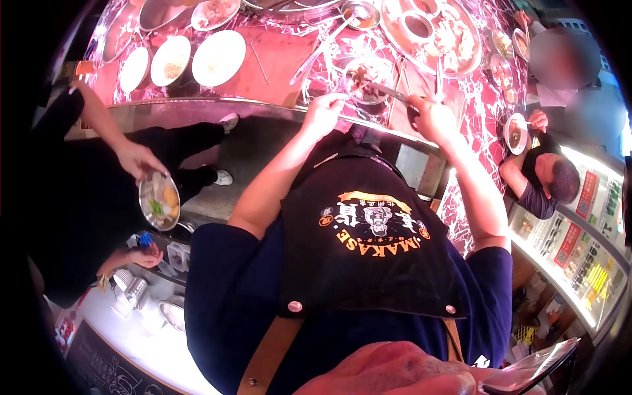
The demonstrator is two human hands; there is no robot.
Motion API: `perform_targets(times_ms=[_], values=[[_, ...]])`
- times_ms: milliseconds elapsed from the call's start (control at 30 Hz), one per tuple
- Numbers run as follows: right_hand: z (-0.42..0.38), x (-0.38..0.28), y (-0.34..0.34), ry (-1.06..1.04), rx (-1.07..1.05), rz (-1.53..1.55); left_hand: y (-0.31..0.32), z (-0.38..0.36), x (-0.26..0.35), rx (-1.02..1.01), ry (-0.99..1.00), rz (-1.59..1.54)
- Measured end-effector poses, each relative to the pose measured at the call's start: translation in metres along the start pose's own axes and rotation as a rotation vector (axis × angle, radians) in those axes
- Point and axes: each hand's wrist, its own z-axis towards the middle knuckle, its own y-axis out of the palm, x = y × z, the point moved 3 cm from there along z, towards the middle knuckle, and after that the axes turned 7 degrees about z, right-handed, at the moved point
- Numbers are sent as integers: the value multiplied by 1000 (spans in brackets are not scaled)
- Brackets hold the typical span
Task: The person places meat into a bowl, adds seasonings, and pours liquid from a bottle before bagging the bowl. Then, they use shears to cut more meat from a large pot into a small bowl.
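At the counter's near edge, my right hand (pixel 431 117) is wrapped round the dark handle of a pair of scissors (pixel 390 91). The metal blades point left over a small bowl of chopped meat (pixel 366 80). To the left of that bowl is my left hand (pixel 324 113), its fingers pressed together near the bowl's rim. Whatever it may pinch is too small to make out. Beyond the bowl, to the right, lies a large round tray (pixel 461 52) of meat pieces with sauce bowls in it.
White bowls (pixel 219 58) line the counter's left side, and long tongs (pixel 320 51) lie near the middle. At left a co-worker (pixel 99 158) holds a metal bowl of food (pixel 159 201). People sit at the right edge, one beside a soup bowl (pixel 515 133).
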Motion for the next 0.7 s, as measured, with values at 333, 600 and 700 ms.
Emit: perform_targets(times_ms=[333, 600, 700], values=[[-29, -13, -49, 106, -11, -64, -18, 6, 3, -91, -182, -311], [-9, 12, -1, -101, 143, 8, -15, 19, -2, -79, -96, -175], [-26, 28, -11, -65, 180, 30, -23, 17, 1, -163, -239, -366]])
